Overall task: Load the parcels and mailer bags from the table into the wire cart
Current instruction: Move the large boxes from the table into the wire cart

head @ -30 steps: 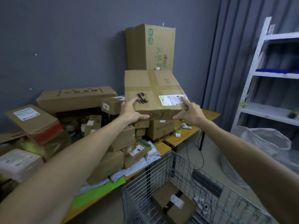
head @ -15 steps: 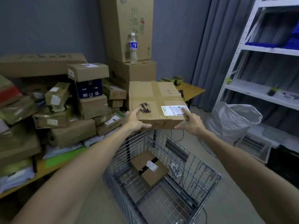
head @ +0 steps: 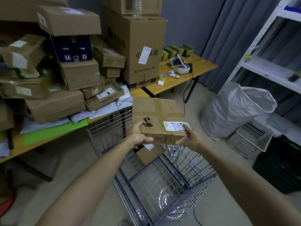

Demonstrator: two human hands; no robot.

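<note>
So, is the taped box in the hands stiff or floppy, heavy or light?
Probably stiff: the taped box shows flat faces while gripped only at its near edge. Likely light for its size, since the left hand and right hand hold it out by that edge.

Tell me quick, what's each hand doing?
Left hand: holding the cardboard box.
Right hand: holding the same box.

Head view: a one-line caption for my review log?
Left hand and right hand hold a taped box over the wire cart, one parcel already inside.
</note>
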